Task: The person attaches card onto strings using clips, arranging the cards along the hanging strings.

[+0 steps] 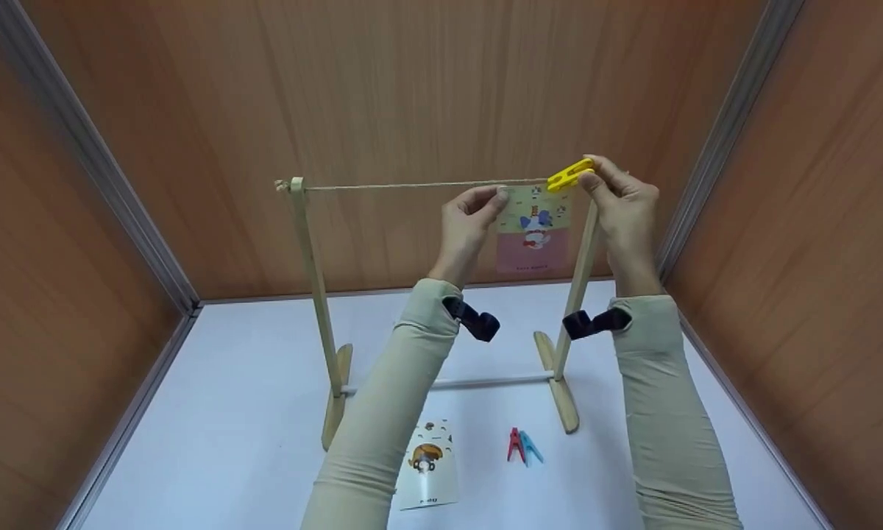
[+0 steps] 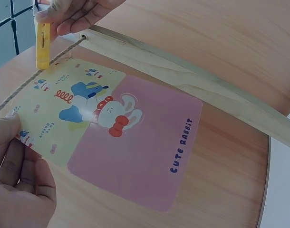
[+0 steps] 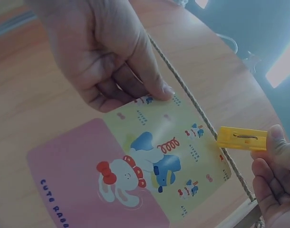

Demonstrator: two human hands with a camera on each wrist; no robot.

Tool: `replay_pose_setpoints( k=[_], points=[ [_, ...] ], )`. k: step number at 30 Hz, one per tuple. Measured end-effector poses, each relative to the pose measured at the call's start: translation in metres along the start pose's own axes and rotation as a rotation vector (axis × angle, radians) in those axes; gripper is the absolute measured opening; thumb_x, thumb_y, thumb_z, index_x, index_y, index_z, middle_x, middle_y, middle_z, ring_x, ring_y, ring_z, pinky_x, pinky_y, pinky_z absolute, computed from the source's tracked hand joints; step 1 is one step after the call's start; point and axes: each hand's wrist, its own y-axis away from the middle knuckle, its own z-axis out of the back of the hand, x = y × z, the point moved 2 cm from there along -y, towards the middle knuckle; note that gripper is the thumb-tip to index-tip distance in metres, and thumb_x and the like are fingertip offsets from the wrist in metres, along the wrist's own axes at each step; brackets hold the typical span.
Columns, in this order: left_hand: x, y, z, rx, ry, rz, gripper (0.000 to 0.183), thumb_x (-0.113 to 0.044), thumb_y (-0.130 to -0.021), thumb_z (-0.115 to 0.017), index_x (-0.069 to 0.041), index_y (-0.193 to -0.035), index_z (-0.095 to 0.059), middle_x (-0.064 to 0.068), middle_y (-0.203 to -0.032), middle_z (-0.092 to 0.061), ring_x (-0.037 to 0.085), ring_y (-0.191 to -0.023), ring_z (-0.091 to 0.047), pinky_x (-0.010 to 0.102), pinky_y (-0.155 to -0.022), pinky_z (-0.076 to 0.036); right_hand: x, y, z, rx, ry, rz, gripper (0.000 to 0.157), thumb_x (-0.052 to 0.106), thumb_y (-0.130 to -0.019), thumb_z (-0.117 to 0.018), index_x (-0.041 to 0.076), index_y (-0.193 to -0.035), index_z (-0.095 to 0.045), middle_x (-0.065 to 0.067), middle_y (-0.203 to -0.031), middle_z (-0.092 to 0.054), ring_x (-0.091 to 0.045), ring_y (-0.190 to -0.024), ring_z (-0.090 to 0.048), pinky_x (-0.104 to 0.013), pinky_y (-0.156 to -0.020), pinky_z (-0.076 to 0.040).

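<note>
A yellow and pink rabbit card (image 1: 533, 230) hangs upside down just below the twine (image 1: 412, 185). My left hand (image 1: 463, 230) pinches its upper left corner between thumb and fingers. The yellow clothespin (image 1: 570, 174) is pinched at its handle end by my right hand (image 1: 628, 213). In the right wrist view the clothespin (image 3: 242, 137) has its tip at the twine, by the card's upper edge. I cannot tell whether it is clamped on both. The left wrist view shows the printed card (image 2: 135, 147) tilted, with its words unobstructed.
The twine runs between two wooden posts (image 1: 315, 287) of a stand with a white crossbar (image 1: 497, 381). On the white table (image 1: 243, 412) lie another card (image 1: 428, 478), partly behind my left sleeve, a red clothespin (image 1: 515, 445) and a blue clothespin (image 1: 530, 447). Wood-grain panels (image 1: 412, 88) enclose the table.
</note>
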Motion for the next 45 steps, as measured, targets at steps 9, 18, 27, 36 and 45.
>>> replay_pose_setpoints(
  k=[9,18,27,36,45],
  points=[
    [-0.002,-0.001,0.000,0.020,-0.012,-0.023,0.024,-0.016,-0.091,-0.066,-0.003,-0.112,-0.067,0.004,-0.103,-0.066,0.009,-0.093,-0.059,0.018,-0.081,-0.047,0.004,-0.003,-0.001,0.010,-0.009,0.080,0.036,0.022,-0.087,-0.064,0.006,-0.119,-0.068,-0.011,-0.120,-0.068,-0.008,-0.100,-0.064,-0.024,-0.094,-0.049],
    [-0.004,-0.004,-0.002,0.014,-0.038,-0.020,0.027,-0.015,-0.092,-0.065,0.000,-0.114,-0.066,0.009,-0.107,-0.067,0.012,-0.096,-0.061,0.020,-0.083,-0.049,0.009,-0.008,-0.005,0.017,-0.025,0.125,0.035,0.020,-0.087,-0.065,0.003,-0.117,-0.068,-0.013,-0.117,-0.068,-0.008,-0.099,-0.064,-0.022,-0.090,-0.051],
    [-0.003,-0.006,-0.003,-0.006,-0.039,0.009,0.031,-0.017,-0.091,-0.066,0.001,-0.117,-0.066,0.014,-0.113,-0.067,0.014,-0.099,-0.062,0.021,-0.085,-0.050,0.008,-0.008,-0.008,0.038,0.013,0.146,0.035,0.020,-0.088,-0.063,0.001,-0.118,-0.067,-0.013,-0.110,-0.068,-0.004,-0.093,-0.062,-0.022,-0.089,-0.052],
    [-0.002,-0.006,-0.002,0.006,-0.020,-0.007,0.029,-0.016,-0.092,-0.065,0.001,-0.115,-0.066,0.013,-0.110,-0.067,0.013,-0.097,-0.061,0.022,-0.085,-0.050,0.010,-0.009,-0.010,0.072,0.070,0.132,0.033,0.021,-0.089,-0.062,0.005,-0.117,-0.068,-0.010,-0.108,-0.067,-0.004,-0.091,-0.062,-0.022,-0.088,-0.052],
    [-0.002,-0.004,-0.001,0.008,-0.002,-0.013,0.028,-0.016,-0.092,-0.065,0.001,-0.114,-0.067,0.013,-0.109,-0.067,0.014,-0.096,-0.062,0.022,-0.083,-0.050,0.012,-0.010,-0.012,0.060,0.048,0.125,0.031,0.017,-0.088,-0.064,0.004,-0.115,-0.069,-0.009,-0.106,-0.069,-0.007,-0.092,-0.064,-0.020,-0.086,-0.052]
  ],
)
